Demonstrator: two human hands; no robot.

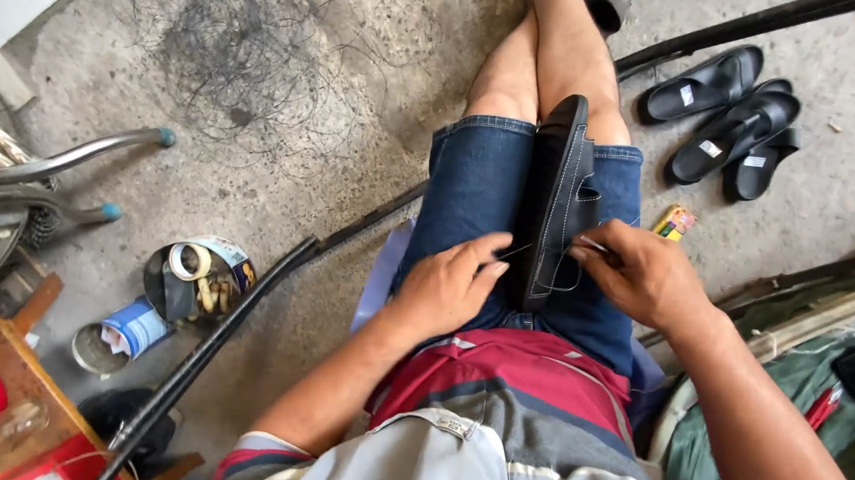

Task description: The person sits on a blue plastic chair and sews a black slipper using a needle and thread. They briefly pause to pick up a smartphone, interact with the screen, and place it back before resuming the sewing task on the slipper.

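A black sandal [555, 204] lies clamped between the seated person's thighs, long axis running near to far. The left hand [449, 287] rests just left of it, fingers pinching a thin thread. The right hand [641, 275], on its right, pinches a slim needle-like tool against the strap. A small yellow-red packet [675, 222] lies further right.

Between our left hand [449, 287] and right hand [641, 277] the upright black sandal [555, 204] fills the gap, wedged between our thighs. Left of our left hand, bare concrete floor [356, 115] lies open down to the black strip [242, 307] and the open tin [194, 279]. Beyond our right hand, three black sandals [732, 116] and a small packet [675, 222] crowd the floor; green cloth [818, 388] lies beside our forearm.
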